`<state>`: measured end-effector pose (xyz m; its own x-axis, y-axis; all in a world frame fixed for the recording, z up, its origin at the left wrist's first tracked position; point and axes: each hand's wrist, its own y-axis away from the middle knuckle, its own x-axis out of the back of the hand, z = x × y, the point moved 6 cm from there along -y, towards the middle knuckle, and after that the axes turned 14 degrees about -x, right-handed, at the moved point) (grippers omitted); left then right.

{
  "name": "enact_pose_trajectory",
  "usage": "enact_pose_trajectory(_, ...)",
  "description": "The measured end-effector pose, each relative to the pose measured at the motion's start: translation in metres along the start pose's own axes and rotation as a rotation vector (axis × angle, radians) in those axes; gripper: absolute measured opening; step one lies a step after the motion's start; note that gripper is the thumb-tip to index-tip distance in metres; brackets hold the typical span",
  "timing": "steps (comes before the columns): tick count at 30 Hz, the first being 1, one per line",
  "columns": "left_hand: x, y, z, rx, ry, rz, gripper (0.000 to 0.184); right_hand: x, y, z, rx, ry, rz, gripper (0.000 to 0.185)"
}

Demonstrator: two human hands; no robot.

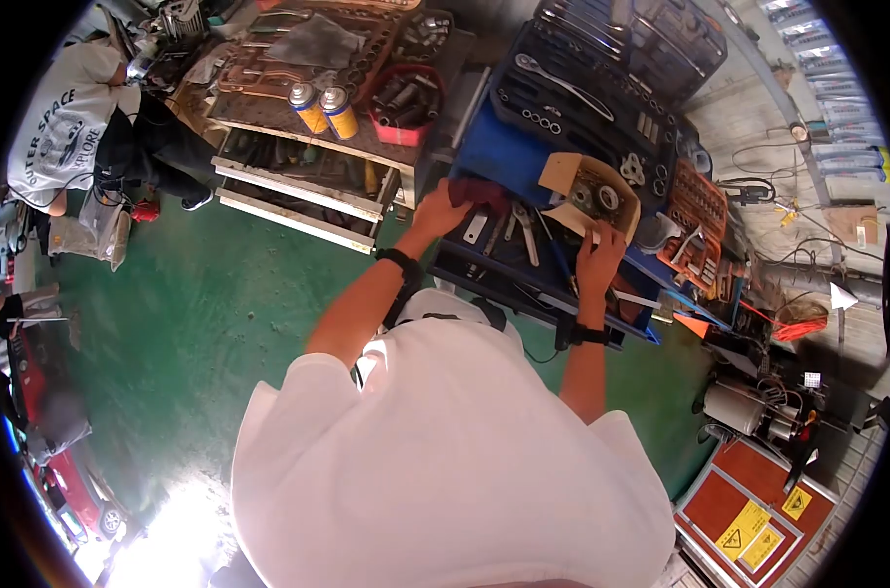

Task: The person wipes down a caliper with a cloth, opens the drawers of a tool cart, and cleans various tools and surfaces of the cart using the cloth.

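My left hand point(438, 213) is closed on a dark red cloth point(481, 194) at the left end of an open drawer point(455, 263). With its fingers on the near edge of a small open cardboard box point(560, 173), my right hand point(600, 257) grips that box, which is tilted toward me. Metal rings and small parts point(606, 199) lie inside the box. Between my hands, the drawer holds wrenches point(529, 235) and other hand tools. Behind the box lies an open socket set case point(572, 118) with a ratchet point(562, 83) in it.
Two spray cans point(339, 113) and a red tub of sockets point(406, 103) stand on the bench to the left, above open drawers point(298, 191). A co-worker point(72, 127) bends at far left. An orange socket case point(697, 225) is at right; a red case point(748, 510) sits lower right.
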<state>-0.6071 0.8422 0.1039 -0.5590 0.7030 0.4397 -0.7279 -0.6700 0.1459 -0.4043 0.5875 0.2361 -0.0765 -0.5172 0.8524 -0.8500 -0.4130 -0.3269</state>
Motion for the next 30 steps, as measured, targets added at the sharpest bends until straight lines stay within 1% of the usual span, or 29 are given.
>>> enact_pose_trajectory(2, 0.004, -0.001, 0.013, -0.148, -0.216, 0.039, 0.063, -0.002, 0.0, 0.001, -0.014, -0.009, -0.001, 0.025)
enact_pose_trajectory(3, 0.01, -0.001, 0.017, -0.15, -0.218, 0.036, 0.063, -0.002, 0.0, 0.0, -0.002, 0.001, 0.007, 0.026)
enact_pose_trajectory(5, 0.014, -0.002, 0.023, -0.151, -0.318, -0.125, 0.061, -0.001, 0.002, 0.0, 0.002, 0.012, 0.016, 0.027)
enact_pose_trajectory(6, 0.017, -0.003, 0.022, -0.153, -0.319, -0.127, 0.061, -0.001, 0.001, 0.0, 0.0, 0.016, 0.011, 0.028)
enact_pose_trajectory(8, 0.017, -0.001, 0.02, -0.195, -0.33, -0.256, 0.058, -0.001, 0.003, -0.001, -0.006, 0.02, 0.005, 0.028)
enact_pose_trajectory(9, 0.02, 0.002, 0.018, -0.194, -0.331, -0.259, 0.058, 0.003, 0.005, -0.007, -0.009, 0.028, 0.024, 0.029)
enact_pose_trajectory(11, 0.024, 0.011, 0.019, -0.292, -0.394, -0.302, 0.054, 0.012, 0.011, -0.025, -0.013, 0.036, 0.038, 0.029)
enact_pose_trajectory(12, 0.031, 0.014, 0.018, -0.286, -0.394, -0.306, 0.054, 0.021, 0.018, -0.04, 0.001, -0.022, 0.093, 0.033)
enact_pose_trajectory(13, 0.033, 0.021, 0.016, -0.213, -0.317, -0.41, 0.051, 0.026, 0.028, -0.05, 0.013, -0.079, 0.144, 0.037)
enact_pose_trajectory(14, 0.035, 0.028, 0.015, -0.14, -0.239, -0.512, 0.049, 0.025, 0.039, -0.051, 0.007, -0.077, 0.135, 0.037)
enact_pose_trajectory(15, 0.042, 0.033, 0.021, -0.138, -0.24, -0.518, 0.049, 0.008, 0.047, -0.052, -0.011, -0.131, -0.132, 0.042)
enact_pose_trajectory(16, 0.046, 0.04, 0.027, -0.074, -0.143, -0.537, 0.046, -0.007, 0.057, -0.059, -0.032, -0.186, -0.395, 0.047)
enact_pose_trajectory(17, 0.047, 0.047, 0.028, -0.012, -0.046, -0.557, 0.044, -0.013, 0.068, -0.075, 0.078, -0.218, -0.461, 0.05)
enact_pose_trajectory(18, 0.045, 0.051, 0.026, -0.015, -0.05, -0.567, 0.044, -0.017, 0.078, -0.096, 0.188, -0.249, -0.524, 0.053)
enact_pose_trajectory(20, 0.034, 0.062, 0.018, 0.004, 0.149, -0.656, 0.041, -0.023, 0.091, -0.132, 0.406, -0.395, -0.698, 0.056)
enact_pose_trajectory(21, 0.029, 0.066, 0.016, 0.002, 0.142, -0.659, 0.041, -0.027, 0.093, -0.142, 0.402, -0.399, -0.692, 0.056)
enact_pose_trajectory(23, 0.026, 0.071, 0.029, -0.215, 0.147, -0.53, 0.061, -0.036, 0.104, -0.161, 0.483, -0.335, -0.737, 0.063)
enact_pose_trajectory(24, 0.031, 0.076, 0.039, -0.214, 0.14, -0.536, 0.061, -0.04, 0.102, -0.164, 0.477, -0.341, -0.734, 0.063)
enact_pose_trajectory(26, 0.034, 0.088, 0.064, 0.107, 0.603, -0.666, 0.064, -0.06, 0.096, -0.163, 0.354, -0.344, -0.893, 0.061)
enact_pose_trajectory(27, 0.033, 0.087, 0.057, 0.108, 0.6, -0.669, 0.064, -0.068, 0.094, -0.163, 0.351, -0.346, -0.891, 0.061)
enact_pose_trajectory(29, 0.03, 0.088, 0.036, 0.025, 0.504, -0.691, 0.066, -0.081, 0.096, -0.164, 0.376, -0.354, -0.892, 0.051)
enact_pose_trajectory(30, 0.033, 0.088, 0.032, 0.029, 0.504, -0.688, 0.066, -0.083, 0.098, -0.165, 0.377, -0.357, -0.897, 0.051)
